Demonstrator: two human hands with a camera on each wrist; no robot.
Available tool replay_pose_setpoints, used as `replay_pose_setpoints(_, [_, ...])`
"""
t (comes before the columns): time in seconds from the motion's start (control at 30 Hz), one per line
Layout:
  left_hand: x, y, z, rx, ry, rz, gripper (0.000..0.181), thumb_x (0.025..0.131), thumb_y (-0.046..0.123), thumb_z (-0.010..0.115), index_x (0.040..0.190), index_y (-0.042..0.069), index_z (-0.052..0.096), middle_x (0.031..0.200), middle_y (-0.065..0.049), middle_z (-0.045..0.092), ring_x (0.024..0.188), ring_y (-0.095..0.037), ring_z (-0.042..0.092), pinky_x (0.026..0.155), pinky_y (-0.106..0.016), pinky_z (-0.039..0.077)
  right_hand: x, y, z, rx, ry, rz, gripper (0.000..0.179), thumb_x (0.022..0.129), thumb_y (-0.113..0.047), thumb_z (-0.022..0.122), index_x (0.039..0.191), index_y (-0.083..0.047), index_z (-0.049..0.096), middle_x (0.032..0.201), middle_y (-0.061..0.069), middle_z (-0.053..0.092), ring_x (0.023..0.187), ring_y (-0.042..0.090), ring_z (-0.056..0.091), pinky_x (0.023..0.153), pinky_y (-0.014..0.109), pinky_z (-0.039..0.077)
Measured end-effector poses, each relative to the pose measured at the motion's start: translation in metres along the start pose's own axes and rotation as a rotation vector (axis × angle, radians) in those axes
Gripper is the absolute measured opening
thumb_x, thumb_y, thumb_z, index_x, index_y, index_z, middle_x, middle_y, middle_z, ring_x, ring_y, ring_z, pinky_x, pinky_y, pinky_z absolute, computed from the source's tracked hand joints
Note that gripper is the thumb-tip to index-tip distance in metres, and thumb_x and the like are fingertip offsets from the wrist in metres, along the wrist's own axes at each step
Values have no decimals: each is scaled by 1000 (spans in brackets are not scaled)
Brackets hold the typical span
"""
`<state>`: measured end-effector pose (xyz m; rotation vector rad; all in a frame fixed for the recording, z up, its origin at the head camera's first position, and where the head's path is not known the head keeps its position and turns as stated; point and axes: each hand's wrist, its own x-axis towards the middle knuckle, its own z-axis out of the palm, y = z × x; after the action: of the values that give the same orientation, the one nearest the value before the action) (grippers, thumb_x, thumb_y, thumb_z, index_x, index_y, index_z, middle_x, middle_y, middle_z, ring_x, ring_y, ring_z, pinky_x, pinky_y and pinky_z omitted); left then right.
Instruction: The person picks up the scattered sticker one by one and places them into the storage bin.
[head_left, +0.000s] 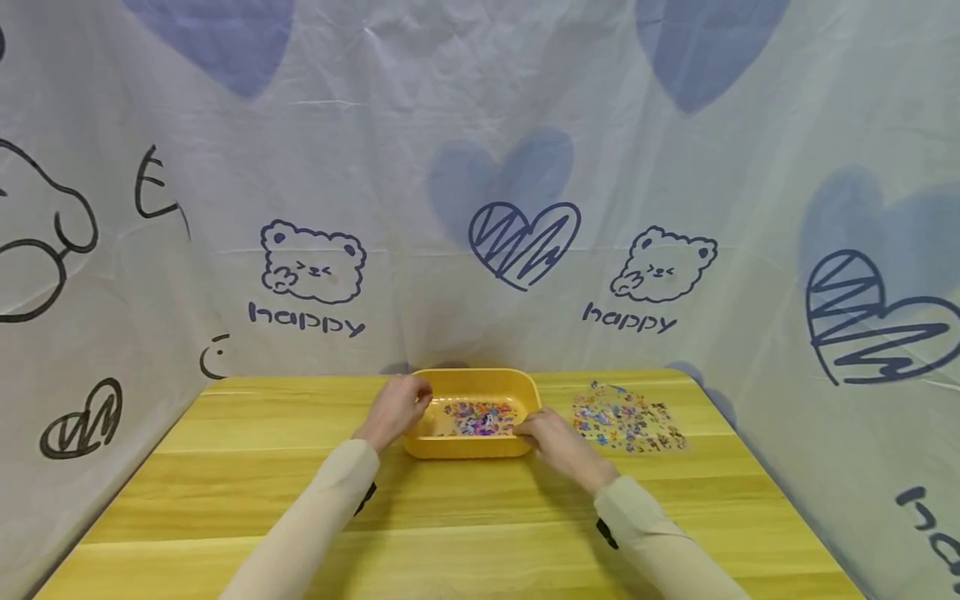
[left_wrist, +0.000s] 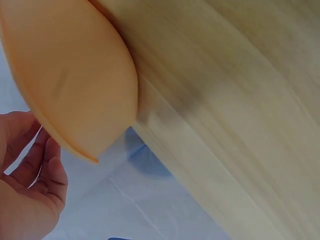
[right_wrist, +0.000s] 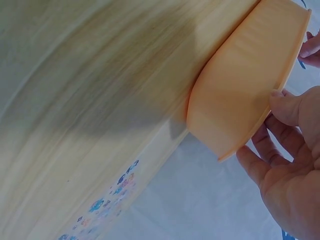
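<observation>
A yellow plastic tub [head_left: 472,448] stands near the back edge of the table, with small colourful pieces [head_left: 480,418] gathered on its floor. At the tub's left side, my left hand [head_left: 395,408] reaches over the rim with curled fingers. The rim hides some of its fingertips in the left wrist view, and I cannot tell whether they hold anything. My right hand [head_left: 558,446] grips the tub's front right corner. In the right wrist view its thumb [right_wrist: 284,106] lies against the rim, and the other fingers curve along the inner side.
Many small colourful pieces [head_left: 626,418] lie spread on the wood-grain table [head_left: 450,525], right of the tub. A pale fabric backdrop [head_left: 465,100] with hearts and bears hangs close behind the table and along both sides.
</observation>
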<state>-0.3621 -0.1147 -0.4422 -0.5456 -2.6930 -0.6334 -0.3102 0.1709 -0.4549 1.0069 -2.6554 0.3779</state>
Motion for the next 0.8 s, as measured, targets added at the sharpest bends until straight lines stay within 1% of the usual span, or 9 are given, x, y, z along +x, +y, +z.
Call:
replay_pose_setpoints(0.13, [-6, 3, -3, -13, 7, -3, 9, 90, 10, 68, 85, 7, 74, 84, -4, 73, 73, -17, 61, 73, -38, 54, 0, 2, 1, -5, 13, -21, 21, 89, 3, 66, 108, -3, 73, 102, 7, 73, 94, 22, 65, 86, 37, 54])
replay_pose_setpoints(0.27, [-15, 4, -6, -20, -5, -8, 11, 91, 16, 69, 86, 9, 75, 85, -3, 72, 77, -18, 62, 76, -37, 53, -1, 1, 1, -7, 11, -2, 21, 90, 0, 65, 109, -4, 73, 103, 7, 73, 95, 22, 64, 87, 37, 54])
replay_pose_setpoints(0.33, [-19, 4, -7, -14, 0, 7, 12, 92, 17, 70, 87, 8, 76, 86, -3, 72, 81, -20, 62, 78, -38, 53, -2, 1, 2, -5, 13, 16, 21, 91, -1, 65, 110, -5, 73, 105, 7, 72, 97, 22, 63, 89, 37, 53])
replay_pose_setpoints(0.4, [-24, 5, -7, 5, 4, 35, 14, 92, 19, 70, 87, 8, 77, 87, -4, 71, 84, -21, 62, 81, -39, 52, -4, 0, 3, 2, 23, 32, 22, 91, -2, 65, 111, -6, 72, 106, 7, 71, 100, 22, 62, 90, 38, 53])
replay_pose_setpoints(0.53, [-34, 6, -8, 54, 7, 95, 18, 91, 26, 72, 87, 10, 77, 90, -5, 72, 89, -23, 61, 84, -40, 51, -8, 2, 5, 30, 67, 58, 22, 92, -5, 66, 113, -7, 71, 109, 7, 68, 104, 23, 60, 92, 38, 52])
replay_pose_setpoints(0.6, [-38, 7, -8, 69, -3, 108, 21, 89, 31, 73, 88, 10, 77, 91, -5, 71, 89, -23, 60, 84, -39, 51, -11, 5, 5, 44, 105, 73, 21, 91, -5, 67, 112, -7, 71, 111, 7, 67, 106, 24, 60, 93, 39, 52])
replay_pose_setpoints(0.7, [-43, 8, -9, 71, -24, 103, 27, 87, 37, 74, 88, 10, 77, 90, -7, 71, 86, -22, 59, 81, -38, 51, -14, 11, 5, 56, 171, 93, 19, 91, -4, 68, 109, -7, 72, 111, 7, 67, 106, 25, 61, 93, 41, 52])
replay_pose_setpoints(0.8, [-46, 7, -10, 58, -37, 87, 30, 84, 40, 76, 86, 10, 77, 88, -7, 71, 82, -20, 58, 78, -37, 51, -18, 16, 4, 51, 207, 113, 18, 90, -4, 69, 107, -7, 73, 109, 6, 68, 103, 24, 62, 92, 40, 52])
